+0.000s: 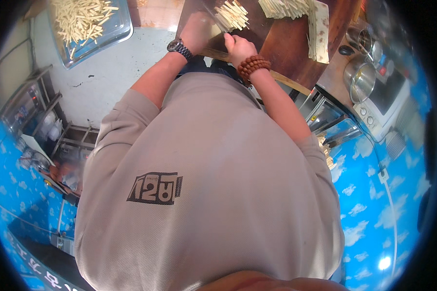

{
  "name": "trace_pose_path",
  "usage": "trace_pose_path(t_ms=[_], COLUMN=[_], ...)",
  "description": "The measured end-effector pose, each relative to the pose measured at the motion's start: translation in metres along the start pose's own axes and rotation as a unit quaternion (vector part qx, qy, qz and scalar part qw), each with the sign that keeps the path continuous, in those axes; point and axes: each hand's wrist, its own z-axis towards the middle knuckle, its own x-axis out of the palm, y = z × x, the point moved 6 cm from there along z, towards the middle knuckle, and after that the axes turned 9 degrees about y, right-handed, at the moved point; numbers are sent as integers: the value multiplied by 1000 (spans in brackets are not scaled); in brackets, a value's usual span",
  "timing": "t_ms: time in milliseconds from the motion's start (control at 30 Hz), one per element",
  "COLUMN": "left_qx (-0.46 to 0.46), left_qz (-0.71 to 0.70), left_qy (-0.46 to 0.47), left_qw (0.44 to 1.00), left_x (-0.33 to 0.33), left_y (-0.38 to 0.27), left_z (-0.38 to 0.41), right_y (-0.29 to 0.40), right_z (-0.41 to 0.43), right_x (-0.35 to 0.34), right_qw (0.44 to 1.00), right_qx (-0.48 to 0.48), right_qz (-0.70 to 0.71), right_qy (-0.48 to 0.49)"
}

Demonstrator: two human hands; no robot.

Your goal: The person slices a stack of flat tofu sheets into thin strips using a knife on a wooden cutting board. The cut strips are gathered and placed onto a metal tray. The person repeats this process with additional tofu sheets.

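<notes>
My right hand, with a brown bead bracelet at the wrist, is closed round the handle of a knife. Its blade points away and leftward across a dark wooden board. Left of the blade lies my left hand, blurred, below a wristwatch, beside a pale flat piece, perhaps flatbread; its fingers are hard to make out. Just right of the blade is a pile of pale cut strips. More strips and a long stack of thin browned flatbread lie farther right.
A clear rectangular tray at the upper left holds many loose strips. Right of the board stand a metal bowl and a white appliance with knobs. Below the counter on the right, another tray sits near more strips. A metal rack is at the left.
</notes>
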Motion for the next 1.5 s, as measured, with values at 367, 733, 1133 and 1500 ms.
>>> trace_pose_path(t_ms=[367,733,1133,1500], left_qx=[-11,-16,-6,-42], left_qz=[22,18,-11,-27], left_qy=[-45,-22,-33,-35], left_qw=[999,999,999,998], left_x=[-4,-4,-14,-5], left_y=[6,7,2,11], left_z=[-7,-3,-8,-9], right_y=[15,-6,18,-1], right_z=[-35,-46,14,-64], right_x=[-17,-6,-3,-3], right_qw=[997,1000,998,1000], right_qx=[-45,-21,-33,-13], right_qz=[43,9,22,22], right_qy=[-34,12,-48,13])
